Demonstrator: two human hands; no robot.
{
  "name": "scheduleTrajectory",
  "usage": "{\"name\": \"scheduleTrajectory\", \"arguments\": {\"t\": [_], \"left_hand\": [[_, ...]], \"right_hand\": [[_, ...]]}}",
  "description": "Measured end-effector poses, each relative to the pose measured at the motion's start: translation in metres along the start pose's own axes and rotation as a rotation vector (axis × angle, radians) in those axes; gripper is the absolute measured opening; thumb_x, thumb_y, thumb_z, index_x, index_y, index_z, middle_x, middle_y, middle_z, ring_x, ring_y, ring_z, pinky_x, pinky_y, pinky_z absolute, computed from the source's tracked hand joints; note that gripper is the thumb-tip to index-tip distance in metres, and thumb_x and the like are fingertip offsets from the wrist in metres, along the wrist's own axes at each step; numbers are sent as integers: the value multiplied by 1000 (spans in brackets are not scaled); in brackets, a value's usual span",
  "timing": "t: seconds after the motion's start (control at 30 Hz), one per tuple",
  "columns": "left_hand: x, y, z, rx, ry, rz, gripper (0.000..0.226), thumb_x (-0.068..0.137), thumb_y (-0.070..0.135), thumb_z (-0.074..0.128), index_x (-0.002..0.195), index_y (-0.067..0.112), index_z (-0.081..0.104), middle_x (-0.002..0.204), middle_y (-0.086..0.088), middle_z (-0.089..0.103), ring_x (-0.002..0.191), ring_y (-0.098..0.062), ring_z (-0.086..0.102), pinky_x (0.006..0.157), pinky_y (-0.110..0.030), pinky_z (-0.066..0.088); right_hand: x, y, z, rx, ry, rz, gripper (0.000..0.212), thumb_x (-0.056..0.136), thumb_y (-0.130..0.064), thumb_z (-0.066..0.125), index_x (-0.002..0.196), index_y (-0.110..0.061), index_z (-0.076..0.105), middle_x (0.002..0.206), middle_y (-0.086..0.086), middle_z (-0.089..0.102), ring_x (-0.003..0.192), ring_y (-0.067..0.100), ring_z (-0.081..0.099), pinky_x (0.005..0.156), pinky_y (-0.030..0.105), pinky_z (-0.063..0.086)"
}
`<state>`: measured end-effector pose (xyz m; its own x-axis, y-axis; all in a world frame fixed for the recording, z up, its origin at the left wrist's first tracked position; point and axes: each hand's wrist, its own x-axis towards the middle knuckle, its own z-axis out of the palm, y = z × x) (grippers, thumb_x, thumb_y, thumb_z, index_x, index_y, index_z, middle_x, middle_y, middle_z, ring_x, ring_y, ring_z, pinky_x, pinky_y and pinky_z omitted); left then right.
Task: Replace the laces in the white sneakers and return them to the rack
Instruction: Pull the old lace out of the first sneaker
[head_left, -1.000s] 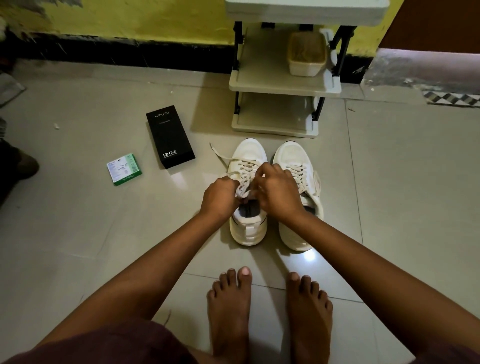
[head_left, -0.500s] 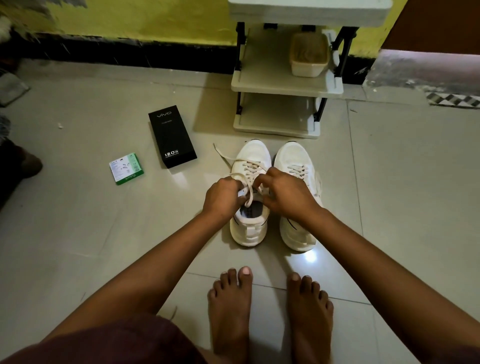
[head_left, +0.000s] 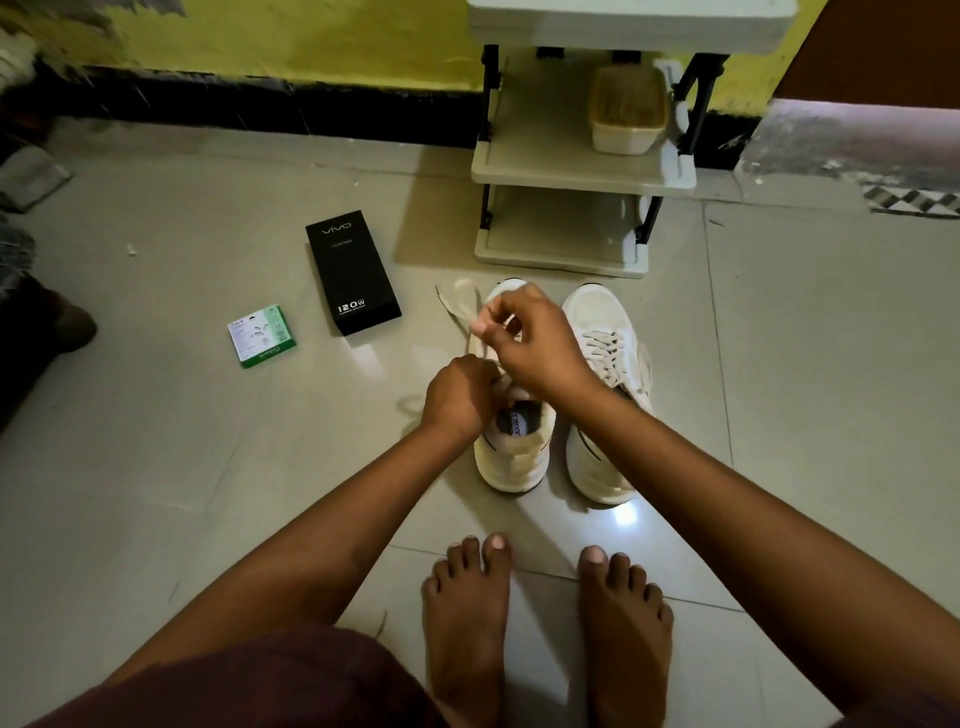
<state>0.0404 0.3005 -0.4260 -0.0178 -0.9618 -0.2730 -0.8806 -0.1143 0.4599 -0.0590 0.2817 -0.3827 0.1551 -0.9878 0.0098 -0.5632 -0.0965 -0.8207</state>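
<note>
A cream tub (head_left: 627, 117) with a brownish filling sits on the middle shelf of the shoe rack (head_left: 582, 166). Just in front of the rack, two white sneakers (head_left: 605, 332) stand side by side on the floor tiles. The right hand (head_left: 535, 343) reaches across above the left sneaker, fingers pinching a raised lace (head_left: 462, 304). The left hand (head_left: 460, 397) is curled at that shoe's collar, gripping lace. A black phone box (head_left: 352, 271) lies left of the rack.

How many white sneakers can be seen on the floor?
2. The left sneaker stands in front of the rack, partly under both hands; the right sneaker stands beside it, laced. No others are visible.
</note>
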Motion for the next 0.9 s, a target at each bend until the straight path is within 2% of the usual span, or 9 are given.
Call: {"name": "scheduleTrajectory", "arguments": {"t": [0.1, 0.2, 0.27, 0.33, 0.47, 0.6, 0.7, 0.8, 0.9], "left_hand": [[0, -1, -1, 84, -5, 50, 22, 90, 26, 57, 100, 10, 68, 101, -15, 64, 92, -32, 59, 66, -30, 38], [5, -2, -3, 137, -21, 44, 25, 86, 31, 63, 99, 10, 65, 103, -12, 63, 94, -29, 57, 66, -28, 36], [8, 1, -4, 142, -15, 31, 31, 84, 35, 65, 104, 12, 65, 107, -10, 63, 98, -28, 57, 70, -29, 41], [11, 3, -5, 121, -9, 33, 35, 83, 37, 67, 108, 14, 64, 110, -8, 62, 101, -28, 57, 76, -30, 43], [17, -6, -8, 2, -22, 22, 20, 84, 24, 63, 94, 7, 67, 97, -11, 66, 91, -28, 59, 74, -31, 44], [26, -27, -10, -434, -109, -104, 11, 84, 6, 64, 84, -4, 67, 78, -14, 60, 70, -21, 55, 67, -31, 49], [25, -35, -8, -646, -175, -236, 7, 85, 2, 64, 90, -3, 65, 88, -14, 62, 66, -14, 57, 56, -17, 53], [21, -31, -13, -676, -172, -230, 11, 81, 5, 70, 88, 5, 62, 87, -14, 62, 65, -16, 58, 59, -21, 55], [9, -21, -15, -249, 13, -19, 41, 76, 13, 74, 112, 15, 54, 105, -6, 57, 82, -26, 60, 75, -34, 50]], "right_hand": [[13, 0, -16, 172, 188, 112, 15, 92, -16, 56, 105, -11, 63, 101, 8, 63, 76, 10, 57, 75, 32, 50], [12, 27, -31, -75, 13, 274, 44, 91, -9, 53, 133, -7, 43, 119, 12, 58, 104, 27, 58, 87, 39, 49], [3, 42, -23, -353, -250, 286, 43, 86, -14, 60, 127, -6, 47, 119, 15, 54, 107, 30, 54, 81, 32, 44], [-4, 50, -10, -455, -365, 266, 33, 82, -29, 68, 104, -9, 53, 108, 15, 53, 97, 27, 54, 65, 28, 38], [-9, 60, -3, -500, -196, 116, 29, 86, -25, 62, 68, -11, 43, 82, 16, 52, 85, 33, 56, 61, 27, 25], [-15, 67, -1, -410, -128, 104, 21, 85, -10, 53, 67, 1, 54, 73, 25, 58, 74, 37, 55, 56, 31, 21], [-17, 70, 0, -379, -111, 116, 20, 85, -10, 54, 75, 6, 60, 74, 25, 59, 74, 36, 54, 56, 33, 18], [-21, 68, 3, -438, -131, 81, 18, 88, -13, 51, 92, 1, 62, 92, 21, 63, 87, 35, 57, 61, 31, 31], [-30, 67, 16, -581, -235, 10, 47, 91, -16, 48, 135, -1, 41, 130, 19, 49, 117, 32, 47, 92, 34, 37]]}}
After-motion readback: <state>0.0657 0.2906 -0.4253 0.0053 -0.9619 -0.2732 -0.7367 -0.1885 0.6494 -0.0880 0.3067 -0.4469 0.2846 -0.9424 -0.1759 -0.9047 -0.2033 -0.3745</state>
